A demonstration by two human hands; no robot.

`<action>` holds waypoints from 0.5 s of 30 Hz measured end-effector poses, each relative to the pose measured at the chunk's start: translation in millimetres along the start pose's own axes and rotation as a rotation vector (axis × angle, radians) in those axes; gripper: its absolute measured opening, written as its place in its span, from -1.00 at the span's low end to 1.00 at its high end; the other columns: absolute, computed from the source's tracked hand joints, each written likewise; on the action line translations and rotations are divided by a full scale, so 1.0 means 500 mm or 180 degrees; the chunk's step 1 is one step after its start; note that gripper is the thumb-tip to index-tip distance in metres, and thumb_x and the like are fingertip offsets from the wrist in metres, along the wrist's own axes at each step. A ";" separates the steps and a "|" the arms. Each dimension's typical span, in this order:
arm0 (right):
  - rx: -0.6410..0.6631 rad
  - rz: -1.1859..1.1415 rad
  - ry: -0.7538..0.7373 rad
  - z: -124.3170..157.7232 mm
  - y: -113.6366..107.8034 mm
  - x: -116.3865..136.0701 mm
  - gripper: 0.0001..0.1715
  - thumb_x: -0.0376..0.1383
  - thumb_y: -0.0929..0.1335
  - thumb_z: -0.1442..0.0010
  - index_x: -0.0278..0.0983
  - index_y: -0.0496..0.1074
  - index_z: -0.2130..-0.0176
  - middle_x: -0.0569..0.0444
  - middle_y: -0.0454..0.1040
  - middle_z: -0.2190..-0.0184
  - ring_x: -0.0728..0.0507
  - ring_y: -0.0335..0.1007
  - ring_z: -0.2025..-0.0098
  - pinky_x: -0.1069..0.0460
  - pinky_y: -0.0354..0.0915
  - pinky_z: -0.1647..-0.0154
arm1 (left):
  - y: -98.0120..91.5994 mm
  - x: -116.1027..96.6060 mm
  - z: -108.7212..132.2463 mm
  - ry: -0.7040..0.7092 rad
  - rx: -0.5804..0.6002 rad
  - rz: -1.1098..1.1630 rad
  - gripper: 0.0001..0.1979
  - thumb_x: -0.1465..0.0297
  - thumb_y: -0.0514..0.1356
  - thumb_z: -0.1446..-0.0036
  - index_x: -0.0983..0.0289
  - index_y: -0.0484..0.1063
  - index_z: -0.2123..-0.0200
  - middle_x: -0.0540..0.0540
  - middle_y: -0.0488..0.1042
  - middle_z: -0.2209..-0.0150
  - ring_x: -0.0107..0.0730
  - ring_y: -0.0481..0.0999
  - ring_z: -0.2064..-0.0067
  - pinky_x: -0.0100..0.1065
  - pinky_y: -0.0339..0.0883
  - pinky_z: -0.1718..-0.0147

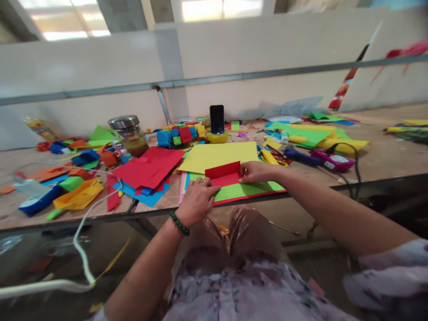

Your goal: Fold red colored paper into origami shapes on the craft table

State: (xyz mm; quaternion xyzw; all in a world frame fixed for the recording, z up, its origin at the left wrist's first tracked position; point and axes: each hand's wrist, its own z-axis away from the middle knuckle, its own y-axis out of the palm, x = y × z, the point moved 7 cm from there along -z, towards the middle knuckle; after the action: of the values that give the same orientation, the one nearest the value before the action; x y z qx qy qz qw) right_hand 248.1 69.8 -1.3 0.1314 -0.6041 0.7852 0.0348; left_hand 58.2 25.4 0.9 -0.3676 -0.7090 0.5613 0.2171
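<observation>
A piece of red paper with its far side folded upright lies in front of me, on a stack topped by a green sheet. My left hand, with a green bead bracelet above it, is closed at the paper's left end, its index finger along the near edge. At the right end my right hand pinches the paper between thumb and fingers. A yellow sheet lies just behind the fold. Larger red sheets are spread to the left of the stack.
Left on the table are a glass jar, a blue stapler-like object and cut paper pieces. A phone stands on a yellow holder behind small coloured boxes. Yellow scissors and a purple device with a cable lie right.
</observation>
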 end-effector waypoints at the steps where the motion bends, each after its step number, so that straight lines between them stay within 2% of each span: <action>1: -0.0003 -0.0001 0.0012 0.003 -0.002 -0.005 -0.63 -0.09 0.39 -0.04 -0.29 0.46 0.22 -0.02 0.54 0.26 -0.17 0.44 0.27 0.04 0.24 0.37 | -0.001 -0.001 0.002 0.0011 0.0007 -0.0039 -0.69 0.44 0.05 -0.21 0.15 0.52 0.08 0.16 0.42 0.23 -0.16 0.36 0.16 -0.16 0.21 0.16; 7: -0.0062 -0.0054 0.0085 0.009 -0.011 -0.021 -0.69 -0.15 0.40 -0.04 -0.29 0.50 0.24 -0.02 0.54 0.27 -0.16 0.45 0.23 0.05 0.28 0.31 | -0.007 -0.002 0.017 0.0011 -0.0028 -0.0058 -0.63 0.43 0.00 -0.23 0.13 0.46 -0.02 0.16 0.42 0.17 -0.14 0.35 0.12 -0.14 0.20 0.13; 12: -0.0092 -0.0189 0.0004 0.005 -0.004 -0.031 -0.72 -0.20 0.42 0.01 -0.30 0.51 0.28 -0.02 0.55 0.30 -0.15 0.45 0.26 0.06 0.28 0.32 | -0.013 0.005 0.029 -0.0067 -0.0047 0.0051 -0.68 0.47 0.02 -0.18 0.24 0.48 0.08 0.15 0.47 0.15 -0.15 0.36 0.07 -0.12 0.19 0.03; 15: -0.0160 -0.0297 -0.0093 0.007 0.001 -0.038 -0.79 -0.25 0.41 0.03 -0.30 0.50 0.33 0.00 0.55 0.34 -0.14 0.44 0.29 0.07 0.28 0.32 | -0.012 0.010 0.035 -0.0030 -0.0126 0.0205 -0.66 0.49 0.00 -0.18 0.25 0.49 0.06 0.13 0.48 0.08 -0.15 0.36 0.02 -0.10 0.18 -0.01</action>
State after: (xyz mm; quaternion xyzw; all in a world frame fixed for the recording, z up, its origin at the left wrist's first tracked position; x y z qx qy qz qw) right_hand 266.8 68.3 -5.8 0.1700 -0.6172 0.7654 0.0658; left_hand 40.6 17.5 1.3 -0.3919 -0.7087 0.5556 0.1883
